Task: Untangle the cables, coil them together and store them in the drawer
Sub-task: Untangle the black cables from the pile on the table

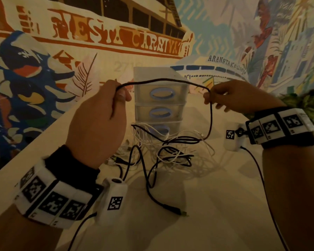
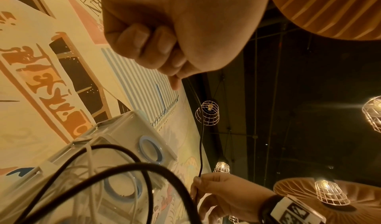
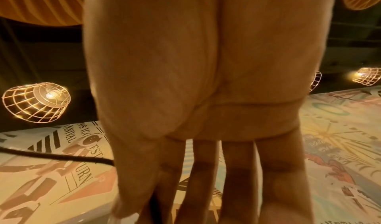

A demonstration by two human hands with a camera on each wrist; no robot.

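Black cable (image 1: 163,80) arcs between our two raised hands in the head view. Our left hand (image 1: 98,122), at nine o'clock, has its fingers curled round one stretch, thumb and forefinger pinching it. Our right hand (image 1: 232,96), at three o'clock, pinches the cable between thumb and forefinger, from where it drops to the tangle of black and white cables (image 1: 163,151) lying on the table (image 1: 216,205) just in front of the three-drawer unit (image 1: 159,98).

From the left wrist we see our left fingers (image 2: 144,44) folded tight into the palm, the black cable leaving them toward six o'clock, where our right hand pinches it; the drawer unit sits at seven o'clock.

From the right wrist our right fingers (image 3: 239,178) hang close together toward six o'clock; the thumb's grip we cannot tell. Cable enters at nine o'clock.
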